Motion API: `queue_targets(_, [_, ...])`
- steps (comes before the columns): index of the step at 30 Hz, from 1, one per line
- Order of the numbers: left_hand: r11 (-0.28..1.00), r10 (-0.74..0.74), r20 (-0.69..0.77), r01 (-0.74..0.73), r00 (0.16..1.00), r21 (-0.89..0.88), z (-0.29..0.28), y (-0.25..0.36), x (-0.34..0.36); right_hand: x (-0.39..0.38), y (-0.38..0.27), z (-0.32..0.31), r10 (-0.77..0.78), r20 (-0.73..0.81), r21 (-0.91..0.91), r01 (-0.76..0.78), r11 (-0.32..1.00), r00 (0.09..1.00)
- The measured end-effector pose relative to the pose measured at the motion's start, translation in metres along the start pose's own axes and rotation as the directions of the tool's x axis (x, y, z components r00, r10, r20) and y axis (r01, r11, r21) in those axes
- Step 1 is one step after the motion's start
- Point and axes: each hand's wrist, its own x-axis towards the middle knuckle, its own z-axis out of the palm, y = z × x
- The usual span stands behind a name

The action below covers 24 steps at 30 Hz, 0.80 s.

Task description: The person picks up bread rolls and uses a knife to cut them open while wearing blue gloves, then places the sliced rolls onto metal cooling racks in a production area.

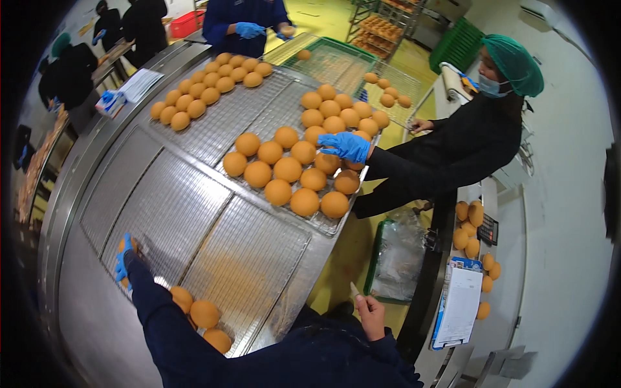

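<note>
At the left, my left hand point(123, 262), in a blue glove, reaches over the wire rack point(162, 200). Its fingers are curled at a round golden-brown bun point(122, 245), partly hidden by the glove; a second bun point(125, 282) shows just below. Close to my left forearm lie several more buns point(204, 313) at the rack's near end. My bare right hand point(371, 318) is held off the table's right edge. Its fingers are closed round a small pale, pointed thing point(354, 290), whose kind I cannot make out.
Buns point(287, 169) crowd the racks ahead, where a co-worker's blue-gloved hand point(346, 147) reaches in from the right. Another person point(242, 19) stands across the table. A green crate with clear plastic point(400, 255) and a clipboard point(457, 304) are at the right.
</note>
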Motion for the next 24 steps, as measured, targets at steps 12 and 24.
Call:
queue_targets(12, [0.986,0.119,-0.011,-0.117,0.993,0.119,-0.017,0.017,-0.054,0.007,0.0,0.003,0.009,-0.041,0.048,-0.007,0.999,0.999])
queue_targets(24, [0.789,0.598,-0.033,-0.581,0.801,0.2,0.039,0.039,-0.257,0.058,-0.001,-0.001,-0.08,0.164,0.07,0.069,0.995,0.983])
